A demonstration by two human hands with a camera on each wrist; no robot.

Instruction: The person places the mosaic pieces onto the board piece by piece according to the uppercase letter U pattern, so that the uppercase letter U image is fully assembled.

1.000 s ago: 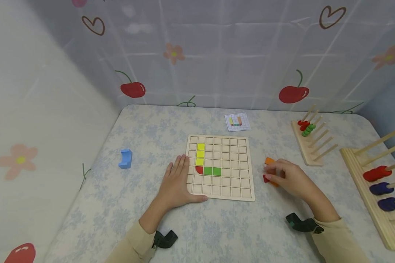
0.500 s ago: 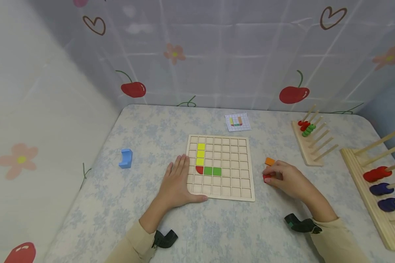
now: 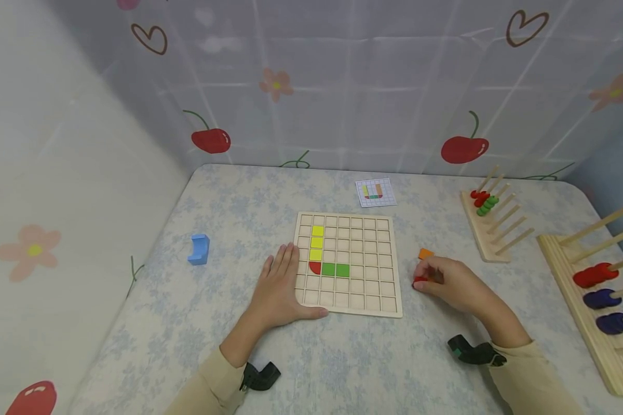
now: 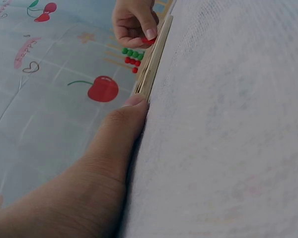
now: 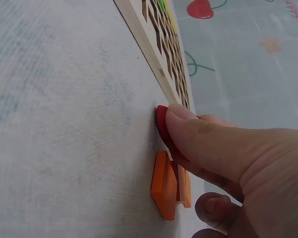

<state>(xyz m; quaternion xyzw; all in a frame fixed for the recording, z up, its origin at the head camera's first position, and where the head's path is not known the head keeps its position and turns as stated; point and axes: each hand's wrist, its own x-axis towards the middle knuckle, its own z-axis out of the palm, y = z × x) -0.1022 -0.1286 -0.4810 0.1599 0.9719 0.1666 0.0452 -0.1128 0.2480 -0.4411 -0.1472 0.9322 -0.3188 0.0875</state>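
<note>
My left hand lies flat with its fingers against the left side of the wooden grid board and its thumb along the front edge. Set in the board are yellow tiles in a column, a red quarter-round tile and green tiles. Right of the board, my right hand pinches another red tile with a curved edge between thumb and fingers, low over the table. Orange tiles lie beside and partly under that hand; one orange tile shows beyond its fingers.
Behind the board lies a card printed with a coloured grid pattern. A small peg rack with beads and a larger bead rack stand at the right. A blue block sits at the left.
My right hand has taken hold of the red tile and tipped it up, shifting slightly left and forward of the orange tiles. The left hand has stayed still.
</note>
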